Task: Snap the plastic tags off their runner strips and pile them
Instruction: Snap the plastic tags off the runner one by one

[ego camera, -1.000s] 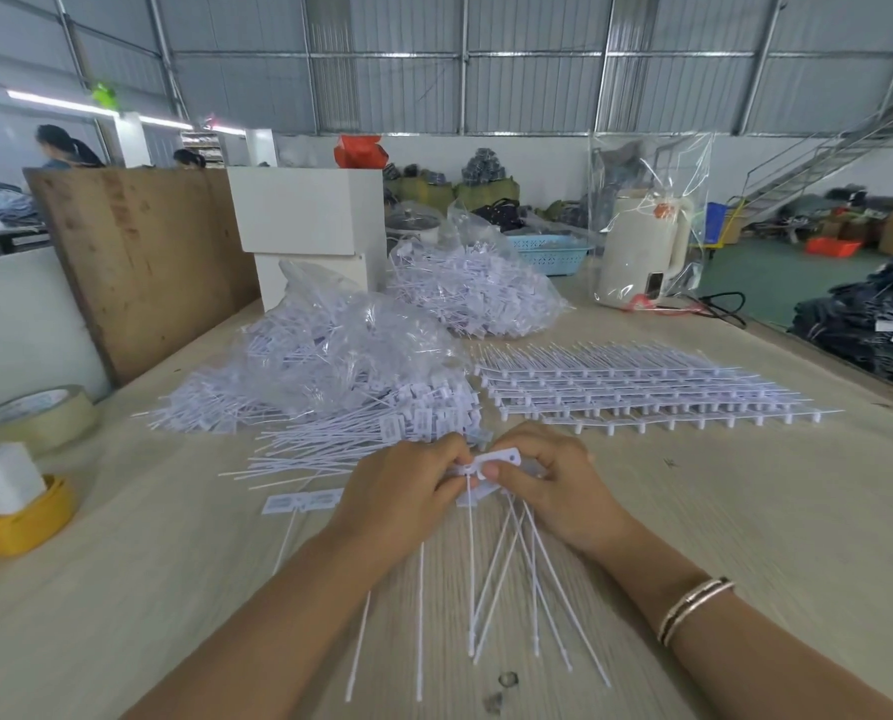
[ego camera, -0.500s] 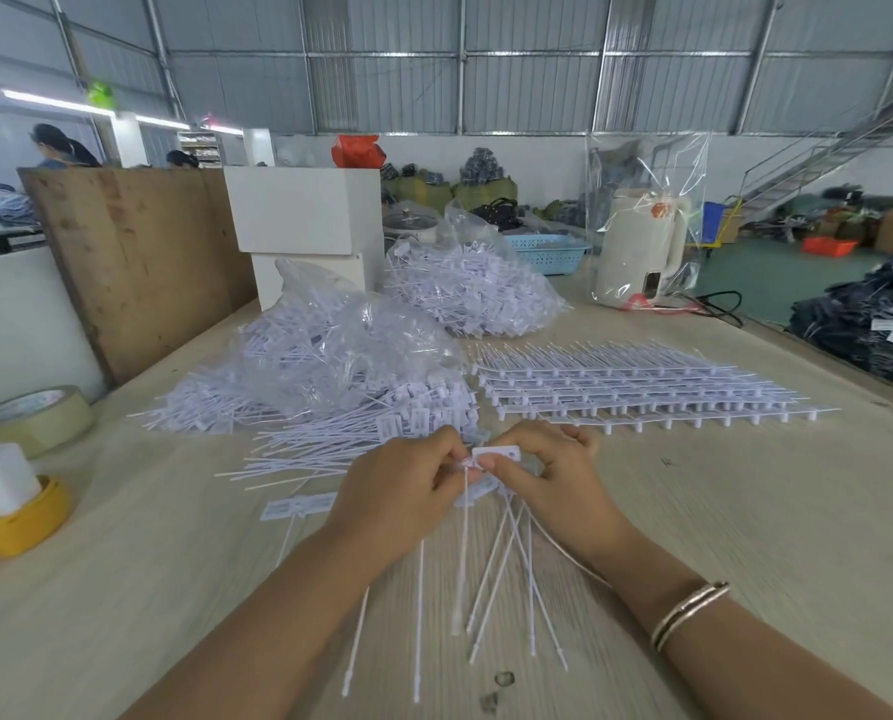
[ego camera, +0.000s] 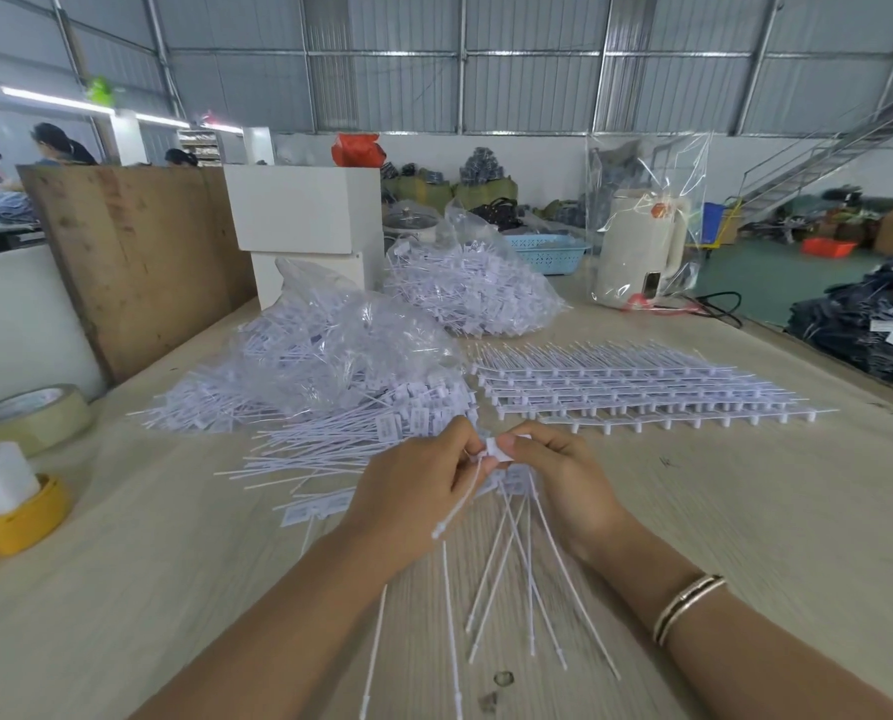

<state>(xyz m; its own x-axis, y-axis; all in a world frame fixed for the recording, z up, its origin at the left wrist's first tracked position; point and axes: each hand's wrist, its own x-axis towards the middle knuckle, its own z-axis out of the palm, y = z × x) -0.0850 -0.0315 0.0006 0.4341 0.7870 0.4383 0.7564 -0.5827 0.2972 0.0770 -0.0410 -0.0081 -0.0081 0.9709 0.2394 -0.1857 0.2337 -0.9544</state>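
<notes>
Left hand (ego camera: 413, 491) and right hand (ego camera: 564, 478) as I see them, both pinching one white tag (ego camera: 497, 452) above near counter (ego camera: 745, 511), loose tag pile (ego camera: 340, 439) left, runner strips (ego camera: 631, 387) far right.

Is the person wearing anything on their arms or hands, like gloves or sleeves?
No gloves and no sleeves: both forearms are bare as far as the picture shows. The left hand has nothing on it that I can see. Just behind the right hand, on the wrist, sits a thin gold-and-dark metal bangle bracelet.
</notes>
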